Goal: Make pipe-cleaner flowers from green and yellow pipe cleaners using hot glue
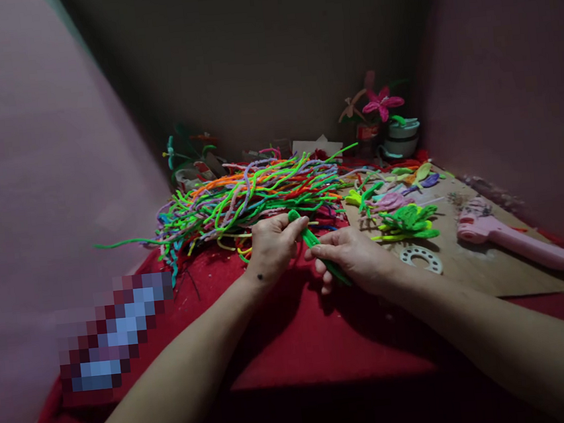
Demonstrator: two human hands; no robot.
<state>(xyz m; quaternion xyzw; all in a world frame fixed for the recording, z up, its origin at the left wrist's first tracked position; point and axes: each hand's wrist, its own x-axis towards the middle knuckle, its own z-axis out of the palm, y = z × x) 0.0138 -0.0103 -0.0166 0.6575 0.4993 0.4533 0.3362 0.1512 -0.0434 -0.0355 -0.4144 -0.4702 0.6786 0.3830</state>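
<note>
Both my hands hold one green pipe-cleaner stem [311, 238] over the red cloth [294, 336]. My left hand [271, 244] pinches its upper end between thumb and fingers. My right hand [351, 257] is closed round the lower part, whose tip pokes out below the fingers. Just behind the hands lies a big heap of coloured pipe cleaners [245, 198] in green, orange, purple and yellow.
A wooden board [481, 265] at the right carries a pink glue gun [508, 237], a white curved template [421, 258] and finished green leaves and petals [405, 221]. A pink pipe-cleaner flower [381, 103] stands in a pot at the back. Walls close in on both sides.
</note>
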